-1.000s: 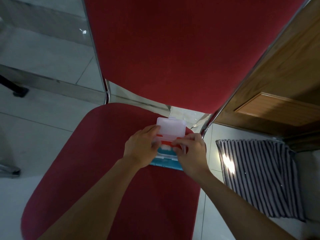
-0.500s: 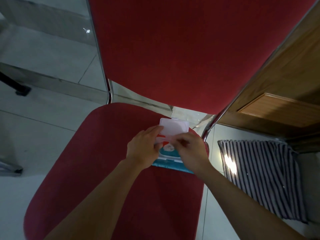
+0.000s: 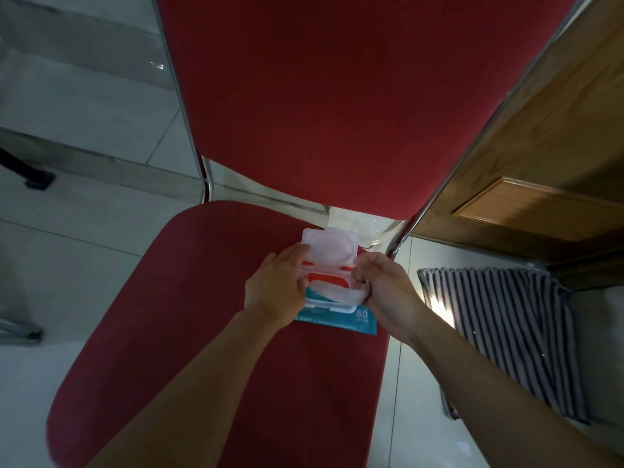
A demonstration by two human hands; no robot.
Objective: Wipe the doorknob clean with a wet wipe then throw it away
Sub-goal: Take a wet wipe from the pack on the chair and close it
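Observation:
A blue pack of wet wipes (image 3: pixel 358 319) lies on the red chair seat (image 3: pixel 209 332), near its back edge. Its translucent white lid (image 3: pixel 332 247) stands flipped up. My left hand (image 3: pixel 278 285) presses on the pack's left side, fingers against the lid's edge. My right hand (image 3: pixel 385 288) pinches a white wet wipe (image 3: pixel 341 293) that stretches sideways out of the pack's opening. No doorknob is in view.
The red chair back (image 3: pixel 337 96) with chrome frame rises just behind the pack. A wooden door (image 3: pixel 540 163) stands at the right. A striped mat (image 3: pixel 499 332) lies on the tiled floor (image 3: pixel 67 231) below the door.
My right hand has shifted from over the pack's opening to its right, drawing a wipe out with it. The left hand has stayed on the pack.

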